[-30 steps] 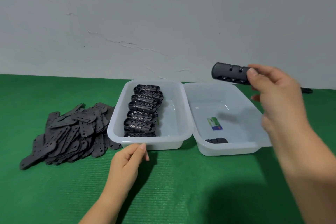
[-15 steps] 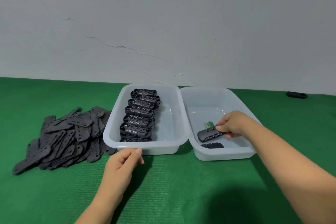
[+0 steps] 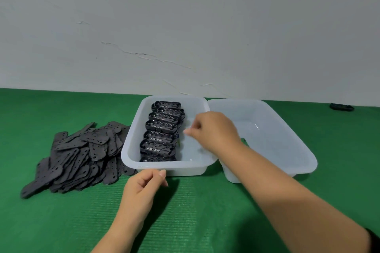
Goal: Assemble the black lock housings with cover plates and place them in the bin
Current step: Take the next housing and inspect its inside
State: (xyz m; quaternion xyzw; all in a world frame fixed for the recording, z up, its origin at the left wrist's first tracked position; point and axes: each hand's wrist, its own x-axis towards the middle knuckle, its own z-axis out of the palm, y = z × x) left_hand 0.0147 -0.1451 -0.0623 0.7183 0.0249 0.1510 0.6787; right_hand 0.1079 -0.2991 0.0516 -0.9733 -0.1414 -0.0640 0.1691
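- The black lock housings (image 3: 161,131) stand in a row along the left side of the left bin (image 3: 131,150), a translucent white tub at the centre of the frame; the row runs from the bin's near wall to its far wall
- The cover plates (image 3: 78,154) lie in a loose dark grey heap on the green mat (image 3: 195,211), at the left of the frame, its right edge touching the left bin's outer wall
- The right hand (image 3: 213,131) reaches across from the lower right and hovers over the right half of the left bin, just beside the housings; its fingers are curled inward with the tips blurred, and whether they pinch anything cannot be told
- The left hand (image 3: 144,187) sits at the near rim of the left bin, low in the centre of the frame; its fingers are curled loosely, the thumb tip at the rim, holding nothing
- The right bin (image 3: 287,135) stands against the left bin, right of centre; the right forearm hides part of its floor
- A small dark object (image 3: 341,107) lies on the mat at the far right, near the grey wall (image 3: 185,26)
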